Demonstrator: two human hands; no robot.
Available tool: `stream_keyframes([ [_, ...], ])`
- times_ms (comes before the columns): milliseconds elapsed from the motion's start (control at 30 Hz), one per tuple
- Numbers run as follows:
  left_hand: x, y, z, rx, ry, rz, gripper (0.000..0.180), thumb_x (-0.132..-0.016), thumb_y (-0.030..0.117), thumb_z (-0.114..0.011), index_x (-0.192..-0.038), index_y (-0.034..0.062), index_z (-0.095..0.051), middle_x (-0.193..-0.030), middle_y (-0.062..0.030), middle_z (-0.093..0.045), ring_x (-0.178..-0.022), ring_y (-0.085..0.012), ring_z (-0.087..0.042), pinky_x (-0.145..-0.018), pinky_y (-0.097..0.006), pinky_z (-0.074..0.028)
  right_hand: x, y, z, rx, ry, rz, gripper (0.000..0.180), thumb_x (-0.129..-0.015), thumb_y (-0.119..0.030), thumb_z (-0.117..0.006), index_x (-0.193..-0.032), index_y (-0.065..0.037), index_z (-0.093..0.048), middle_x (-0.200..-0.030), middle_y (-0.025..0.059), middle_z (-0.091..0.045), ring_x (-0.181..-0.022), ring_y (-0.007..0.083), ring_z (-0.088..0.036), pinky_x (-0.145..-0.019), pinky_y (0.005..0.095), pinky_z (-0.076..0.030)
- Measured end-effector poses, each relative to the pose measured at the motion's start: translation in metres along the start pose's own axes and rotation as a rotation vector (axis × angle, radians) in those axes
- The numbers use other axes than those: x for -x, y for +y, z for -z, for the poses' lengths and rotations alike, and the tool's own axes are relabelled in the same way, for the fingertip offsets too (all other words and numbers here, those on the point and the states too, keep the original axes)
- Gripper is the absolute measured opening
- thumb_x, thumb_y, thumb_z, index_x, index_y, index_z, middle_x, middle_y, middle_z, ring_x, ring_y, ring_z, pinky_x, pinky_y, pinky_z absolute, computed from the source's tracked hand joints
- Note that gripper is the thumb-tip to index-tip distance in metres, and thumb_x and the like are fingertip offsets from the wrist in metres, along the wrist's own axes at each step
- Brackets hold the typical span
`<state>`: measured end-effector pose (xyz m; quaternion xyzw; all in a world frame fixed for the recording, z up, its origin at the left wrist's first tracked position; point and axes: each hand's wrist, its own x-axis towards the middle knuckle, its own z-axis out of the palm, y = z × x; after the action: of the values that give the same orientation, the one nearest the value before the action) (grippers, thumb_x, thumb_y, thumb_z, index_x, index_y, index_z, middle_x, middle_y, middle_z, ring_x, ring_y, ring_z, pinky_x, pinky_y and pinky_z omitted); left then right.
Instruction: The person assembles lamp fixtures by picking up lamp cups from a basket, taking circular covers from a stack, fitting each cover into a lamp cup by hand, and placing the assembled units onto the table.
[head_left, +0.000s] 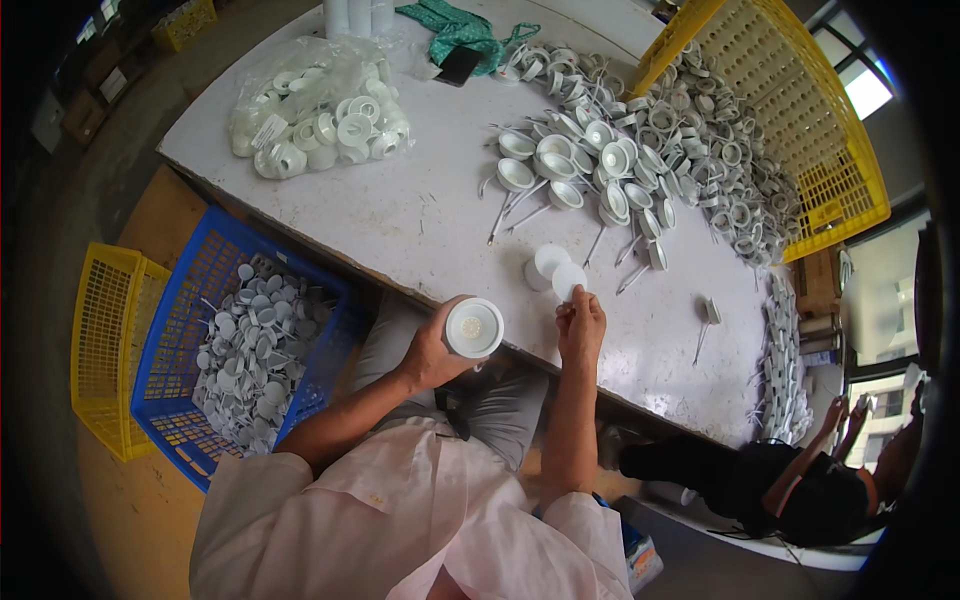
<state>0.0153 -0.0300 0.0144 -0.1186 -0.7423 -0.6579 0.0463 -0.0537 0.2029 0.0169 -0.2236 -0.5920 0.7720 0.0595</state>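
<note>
My left hand (428,354) is closed round a white round downlight housing (489,341), held just off the table's near edge. Its open face is up, and a cluster of small yellowish LEDs shows in the middle. A thin white plastic disc (569,280) is pinched between the thumb and fingers of my right hand (582,328). That disc partly overlaps a small pile of similar white discs (543,262) on the table (430,230); whether it touches them I cannot tell. Several downlight housings with wires (556,160) lie beyond my right hand.
A clear bag of white rings (320,125) sits far left. At far right a yellow crate (800,110) leans over heaped housings. Beside my left arm stand a blue crate (170,330) of finished-looking lights and a yellow crate (100,340). Another person (810,490) is at the right.
</note>
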Motion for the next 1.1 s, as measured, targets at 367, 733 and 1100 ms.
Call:
stream_keyframes([
  [367, -0.015, 0.008, -0.008, 0.076, -0.066, 0.075, 0.075, -0.067, 0.003, -0.078, -0.131, 0.0009, -0.04, -0.12, -0.0102, -0.056, -0.111, -0.0163, -0.054, -0.095, -0.031, -0.044, 0.065, 0.0, -0.002, -0.288, -0.236, -0.136, 0.019, -0.094, -0.013, -0.052, -0.103, 0.004, -0.055, -0.091, 0.0123, -0.064, -0.074, 0.0176, -0.064, -0.056, 0.023, -0.048],
  [733, -0.017, -0.007, -0.004, 0.342, -0.268, 0.146, 0.073, -0.076, -0.001, -0.066, -0.138, 0.0005, -0.028, -0.124, -0.0105, -0.047, -0.114, -0.0185, -0.05, -0.089, -0.031, -0.051, 0.094, 0.004, -0.021, 0.923, -0.266, 1.195, 0.041, -0.07, 0.011, -0.061, -0.108, -0.002, -0.063, -0.102, 0.0157, -0.064, -0.093, 0.0337, -0.063, -0.079, 0.038, -0.053],
  [1100, -0.017, 0.006, -0.007, 0.28, -0.219, 0.233, 0.049, -0.094, 0.016, -0.053, -0.135, 0.0, -0.033, -0.122, -0.0123, -0.051, -0.109, -0.0178, -0.051, -0.091, -0.031, -0.047, 0.103, 0.004, -0.025, 1.056, -0.338, 1.273, 0.05, -0.062, 0.002, -0.066, -0.111, -0.004, -0.061, -0.116, 0.0143, -0.06, -0.103, 0.0368, -0.058, -0.084, 0.0404, -0.05],
])
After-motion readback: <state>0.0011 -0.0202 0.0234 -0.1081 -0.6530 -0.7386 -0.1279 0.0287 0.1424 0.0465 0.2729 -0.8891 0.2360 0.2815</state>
